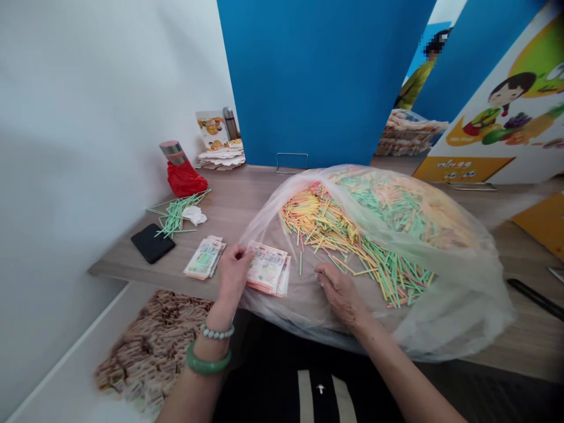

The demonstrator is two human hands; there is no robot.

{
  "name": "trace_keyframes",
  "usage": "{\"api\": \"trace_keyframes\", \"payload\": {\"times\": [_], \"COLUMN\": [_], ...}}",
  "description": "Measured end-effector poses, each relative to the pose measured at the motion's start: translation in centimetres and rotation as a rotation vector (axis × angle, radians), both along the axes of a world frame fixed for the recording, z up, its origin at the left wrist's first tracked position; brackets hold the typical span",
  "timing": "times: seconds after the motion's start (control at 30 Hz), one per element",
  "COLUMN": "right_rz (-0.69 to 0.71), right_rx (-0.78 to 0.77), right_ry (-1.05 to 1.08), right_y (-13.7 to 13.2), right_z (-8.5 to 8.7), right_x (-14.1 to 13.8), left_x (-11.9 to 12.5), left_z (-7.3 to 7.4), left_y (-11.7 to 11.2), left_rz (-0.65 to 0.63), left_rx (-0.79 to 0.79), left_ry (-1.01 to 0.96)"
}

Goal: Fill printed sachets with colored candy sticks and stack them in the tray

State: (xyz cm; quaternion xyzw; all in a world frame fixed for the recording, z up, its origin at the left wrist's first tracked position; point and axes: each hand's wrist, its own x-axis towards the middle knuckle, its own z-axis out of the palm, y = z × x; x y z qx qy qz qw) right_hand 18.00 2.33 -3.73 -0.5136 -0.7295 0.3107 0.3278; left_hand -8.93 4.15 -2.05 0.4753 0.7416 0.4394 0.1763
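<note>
My left hand is at the left edge of a small stack of printed packets with red-striped bottom edges. Its fingers are curled, and thumb and forefinger pinch the packets' upper left edge. Over the bare part of a clear plastic bag, my right hand hovers with its fingers bent together; whatever may be in them is hidden. Just beyond it, loose short straws in yellow, green and pink spill toward the mouth of the big clear bag. Left of my left hand lies another pile of packets, with green showing through.
On the left are a black phone, green straws, a crumpled tissue and a flask in a red bag. A blue partition stands behind. Below the table's left edge is a container of many packets. Another person is at the back.
</note>
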Motion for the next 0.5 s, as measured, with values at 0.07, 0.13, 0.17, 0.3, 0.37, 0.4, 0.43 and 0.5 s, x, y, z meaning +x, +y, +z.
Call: {"api": "trace_keyframes", "payload": {"times": [0.07, 0.13, 0.17, 0.3, 0.37, 0.4, 0.43, 0.5], "right_rz": [-0.08, -0.142, -0.129, 0.036, -0.001, -0.045, -0.092, -0.164], "right_rx": [-0.02, -0.091, -0.151, -0.385, -0.427, -0.428, -0.422, -0.418], "right_ry": [0.046, 0.165, 0.252, 0.585, 0.62, 0.619, 0.612, 0.598], "right_y": [-0.1, -0.2, -0.2, -0.3, -0.4, -0.5, -0.6, -1.0], "right_z": [0.7, 1.8, 2.3, 3.6, 3.6, 3.7, 3.8, 4.1], "right_x": [-0.1, -0.6, -1.1, -2.6, -2.6, -2.3, -1.9, -1.0], "left_x": [0.6, 2.2, 3.3, 7.9, 9.4, 9.9, 10.2, 10.1], "left_z": [1.4, 2.8, 3.2, 3.1, 2.4, 2.2, 2.0, 2.0], "left_y": [-0.9, -1.8, -2.3, -3.2, -3.2, -3.2, -3.1, -2.9], "left_rz": [0.013, -0.089, -0.204, -0.528, -0.581, -0.613, -0.635, -0.609], "left_rx": [0.097, 0.15, 0.145, 0.037, -0.032, -0.072, -0.109, -0.155], "left_ry": [0.059, 0.032, -0.045, -0.398, -0.518, -0.562, -0.588, -0.586]}}
